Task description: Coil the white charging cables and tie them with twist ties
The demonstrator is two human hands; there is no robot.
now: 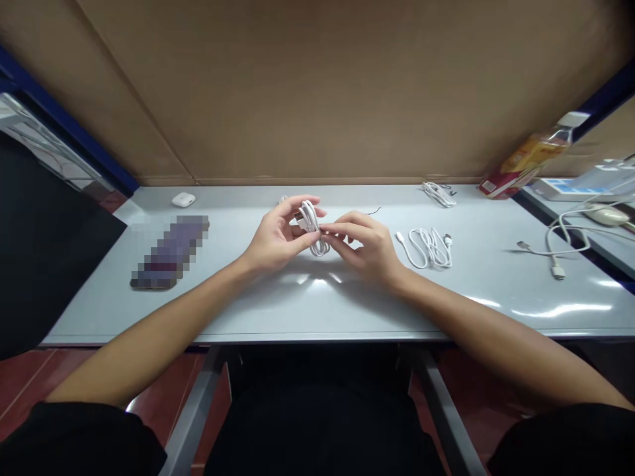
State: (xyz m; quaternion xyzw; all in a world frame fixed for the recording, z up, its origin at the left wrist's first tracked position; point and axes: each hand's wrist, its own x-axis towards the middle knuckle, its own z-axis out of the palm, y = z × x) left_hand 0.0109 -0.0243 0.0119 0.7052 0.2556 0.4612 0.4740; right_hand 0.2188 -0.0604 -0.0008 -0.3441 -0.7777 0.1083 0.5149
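Note:
Over the middle of the table, my left hand [278,235] holds a coiled white USB charging cable [310,215], with a metal plug end showing near the fingers. My right hand [370,248] is closed at the coil's narrow waist, thumb and fingertips pinched together against it. What exactly lies between those fingertips is too small to see. A thin dark strand, like a twist tie [376,211], shows just behind my right hand; whether it is held or lies on the table I cannot tell. Another bit of white cable [282,199] peeks out behind my left hand.
On the grey table [307,317], a loosely folded white cable [430,248] lies right, with a bundled cable [438,194] behind it. Farther right are a bottle [528,158] and loose cables [558,251]. A blurred-out phone-shaped object [171,251] and white earbud case [183,199] lie left.

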